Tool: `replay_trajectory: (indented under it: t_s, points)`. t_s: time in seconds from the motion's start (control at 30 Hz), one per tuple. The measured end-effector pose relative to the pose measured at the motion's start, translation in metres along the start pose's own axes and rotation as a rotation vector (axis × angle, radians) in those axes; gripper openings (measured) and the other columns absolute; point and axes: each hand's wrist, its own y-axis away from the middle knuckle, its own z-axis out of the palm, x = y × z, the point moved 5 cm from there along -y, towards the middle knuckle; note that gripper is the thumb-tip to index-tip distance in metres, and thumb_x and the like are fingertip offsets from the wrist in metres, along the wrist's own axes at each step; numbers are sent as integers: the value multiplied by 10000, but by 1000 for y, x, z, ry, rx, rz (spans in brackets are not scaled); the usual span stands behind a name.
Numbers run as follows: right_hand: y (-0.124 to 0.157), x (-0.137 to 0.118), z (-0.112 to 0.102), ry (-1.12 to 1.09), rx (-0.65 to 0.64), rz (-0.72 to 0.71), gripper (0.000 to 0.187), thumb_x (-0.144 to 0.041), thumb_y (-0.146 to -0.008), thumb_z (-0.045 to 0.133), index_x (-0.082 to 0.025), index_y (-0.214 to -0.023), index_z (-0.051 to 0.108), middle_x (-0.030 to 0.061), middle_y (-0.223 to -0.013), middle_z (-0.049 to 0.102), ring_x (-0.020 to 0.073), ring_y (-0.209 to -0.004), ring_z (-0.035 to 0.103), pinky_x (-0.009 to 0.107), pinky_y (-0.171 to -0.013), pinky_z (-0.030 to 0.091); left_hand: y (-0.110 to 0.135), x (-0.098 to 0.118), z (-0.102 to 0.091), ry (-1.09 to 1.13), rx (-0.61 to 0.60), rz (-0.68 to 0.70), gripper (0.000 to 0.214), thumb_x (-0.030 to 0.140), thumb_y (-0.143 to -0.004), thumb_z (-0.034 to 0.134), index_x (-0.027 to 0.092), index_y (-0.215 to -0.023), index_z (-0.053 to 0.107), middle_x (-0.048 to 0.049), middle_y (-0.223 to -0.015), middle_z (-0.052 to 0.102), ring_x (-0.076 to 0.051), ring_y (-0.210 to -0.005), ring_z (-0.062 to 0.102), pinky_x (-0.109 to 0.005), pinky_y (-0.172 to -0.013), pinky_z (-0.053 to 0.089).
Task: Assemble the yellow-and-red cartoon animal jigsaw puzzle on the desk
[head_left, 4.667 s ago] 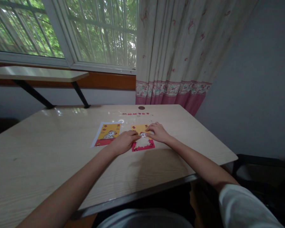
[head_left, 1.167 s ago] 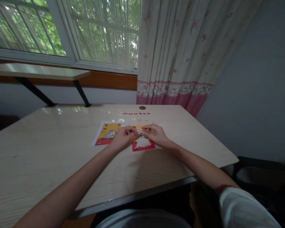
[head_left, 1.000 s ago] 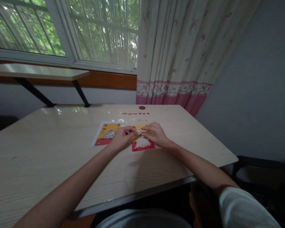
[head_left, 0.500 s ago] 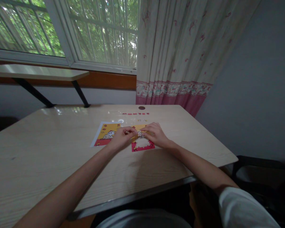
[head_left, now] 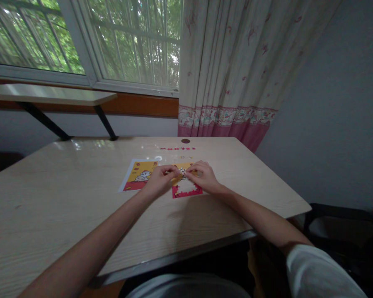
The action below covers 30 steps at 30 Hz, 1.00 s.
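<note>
A yellow and red puzzle board [head_left: 187,188] with a white bare middle lies on the wooden table [head_left: 65,207]. My left hand [head_left: 158,181] and my right hand [head_left: 203,176] meet just above its far part, fingers pinched together on a small puzzle piece [head_left: 182,171] held between them. Left of the board lies a printed picture sheet [head_left: 139,174] showing a white animal on yellow with a red strip below.
A row of small red pieces [head_left: 177,148] and a few pale ones [head_left: 186,157] lie farther back near a round brown grommet [head_left: 185,141]. A curtain [head_left: 236,66] hangs behind, a window [head_left: 81,37] and a folding shelf [head_left: 49,94] at left. The table's right edge [head_left: 286,182] drops off.
Earlier both hands rested flat on the puzzle board. They have since lifted and pinched a small piece between them; over the last second they barely moved.
</note>
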Motion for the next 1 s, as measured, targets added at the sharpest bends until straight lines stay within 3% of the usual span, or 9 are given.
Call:
replay_trajectory:
  t_s: [0.2, 0.53, 1.0]
  points:
    - [2, 0, -1, 14, -20, 7, 260, -336, -772, 689, -239, -1013, 670, 33, -885, 688, 172, -829, 592, 324, -788, 391, 1, 3, 1, 27, 21, -3, 110, 255, -638, 634, 165, -577, 652, -23, -639, 660, -152, -640, 570, -303, -699, 472]
    - [2, -1, 1, 41, -57, 2, 237, -337, -808, 646, -242, -1024, 670, 47, -948, 689, 182, -875, 599, 335, -818, 390, 0, -1, 1, 29, 14, 17, 124, 276, -639, 651, 162, -593, 664, -31, -648, 660, -157, -652, 573, -308, -704, 467]
    - [4, 4, 0, 94, -54, -37, 239, -404, -803, 645, -231, -962, 687, 45, -860, 677, 182, -857, 587, 337, -812, 365, -1, 0, -1, 21, 13, -15, 111, 265, -612, 624, 161, -575, 637, -24, -632, 647, -147, -626, 555, -284, -655, 449]
